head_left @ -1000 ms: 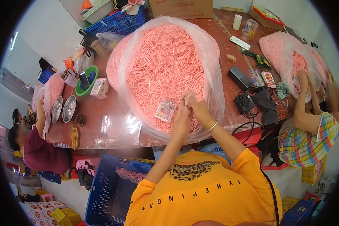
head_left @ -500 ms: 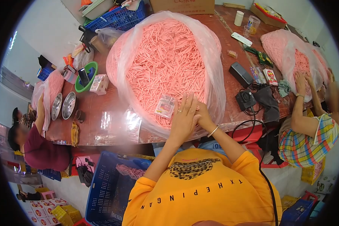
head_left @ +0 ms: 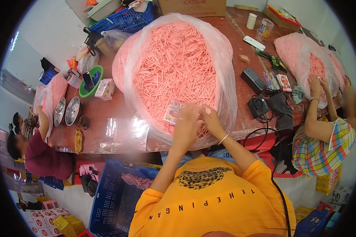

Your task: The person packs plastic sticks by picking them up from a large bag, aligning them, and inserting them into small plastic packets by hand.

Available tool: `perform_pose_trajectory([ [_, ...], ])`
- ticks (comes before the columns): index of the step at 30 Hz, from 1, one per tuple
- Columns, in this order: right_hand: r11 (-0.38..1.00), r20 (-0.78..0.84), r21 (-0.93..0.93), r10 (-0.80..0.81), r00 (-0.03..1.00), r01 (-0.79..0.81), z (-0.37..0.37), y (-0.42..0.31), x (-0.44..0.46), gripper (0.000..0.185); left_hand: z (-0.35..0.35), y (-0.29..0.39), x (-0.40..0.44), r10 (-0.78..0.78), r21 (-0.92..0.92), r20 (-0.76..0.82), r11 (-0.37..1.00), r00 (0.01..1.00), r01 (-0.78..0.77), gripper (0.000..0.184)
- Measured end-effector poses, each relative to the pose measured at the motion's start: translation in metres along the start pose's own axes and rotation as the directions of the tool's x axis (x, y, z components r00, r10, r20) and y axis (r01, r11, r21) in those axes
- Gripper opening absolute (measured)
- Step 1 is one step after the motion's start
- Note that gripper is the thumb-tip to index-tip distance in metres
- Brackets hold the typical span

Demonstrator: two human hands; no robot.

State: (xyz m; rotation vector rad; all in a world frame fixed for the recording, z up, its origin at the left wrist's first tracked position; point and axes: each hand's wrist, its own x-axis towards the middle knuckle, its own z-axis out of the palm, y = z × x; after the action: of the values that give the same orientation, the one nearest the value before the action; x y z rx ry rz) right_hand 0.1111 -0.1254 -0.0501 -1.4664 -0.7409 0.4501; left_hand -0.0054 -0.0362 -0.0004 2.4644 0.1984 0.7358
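Note:
A large clear plastic bag (head_left: 227, 94) stands on the table before me, filled with thin pink sticks (head_left: 172, 67). My left hand (head_left: 186, 123) is over the near part of the heap, smeared by motion, so its fingers are hard to read. Just left of it, a small printed clear packet (head_left: 172, 113) lies on the sticks, partly covered by the hand. Close beside it on the right, my right hand (head_left: 212, 121) has its fingers curled around a few pink sticks, whose ends show near the thumb.
Flat clear packets (head_left: 139, 128) lie left of the bag. A green basin (head_left: 91, 81) and metal bowls (head_left: 72, 110) stand farther left. Black adapters (head_left: 258, 106) and cables lie right. A blue crate (head_left: 110, 197) is below the table edge. People work at both sides.
My hands have moved apart slightly; the left, earlier flat against the right, has turned and dropped a little. Pink sticks now show in my right hand.

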Motion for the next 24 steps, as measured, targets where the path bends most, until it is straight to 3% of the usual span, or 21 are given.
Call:
perform_pose_trajectory([
  [2,0.987,0.021,0.077,0.141,0.990,-0.142,-0.001,-0.004,-0.003,0.024,-0.019,-0.038,-0.012,-0.021,0.141,-0.239,0.988,0.971,0.056,0.030],
  [5,0.981,0.039,0.076,0.175,0.984,-0.178,-0.002,-0.003,-0.003,0.024,-0.038,-0.076,-0.014,-0.236,0.252,-0.344,0.909,0.909,0.331,0.023],
  [8,0.996,0.051,0.001,0.092,0.994,-0.092,0.001,0.011,0.001,0.023,-0.039,-0.081,-0.011,-0.347,0.165,-0.245,0.905,0.905,0.392,0.026],
  [10,0.998,0.054,-0.023,0.062,0.997,-0.061,-0.001,0.013,0.000,0.021,-0.040,-0.081,-0.005,-0.307,0.167,-0.283,0.917,0.909,0.362,0.022],
  [13,0.963,0.104,0.092,0.243,0.964,-0.253,-0.007,0.000,0.001,0.018,-0.045,-0.073,-0.002,-0.223,0.085,-0.285,0.963,0.932,0.256,0.017],
  [16,0.985,0.112,0.140,0.090,0.990,-0.106,-0.010,-0.022,0.011,0.018,-0.057,-0.055,0.004,-0.153,-0.004,-0.255,0.988,0.955,0.157,0.011],
  [19,0.996,0.212,0.035,-0.084,0.974,0.079,-0.009,-0.047,0.025,0.022,-0.054,-0.042,0.005,-0.154,-0.130,-0.203,0.983,0.967,0.129,0.005],
  [20,0.997,0.243,-0.007,-0.067,0.968,0.070,-0.011,-0.044,0.026,0.023,-0.052,-0.039,0.006,-0.156,-0.179,-0.180,0.976,0.971,0.124,0.004],
  [24,0.996,0.307,-0.084,-0.007,0.952,0.034,-0.018,-0.034,0.026,0.026,-0.042,-0.032,0.007,-0.439,-0.540,0.098,0.731,0.893,0.418,0.007],
])
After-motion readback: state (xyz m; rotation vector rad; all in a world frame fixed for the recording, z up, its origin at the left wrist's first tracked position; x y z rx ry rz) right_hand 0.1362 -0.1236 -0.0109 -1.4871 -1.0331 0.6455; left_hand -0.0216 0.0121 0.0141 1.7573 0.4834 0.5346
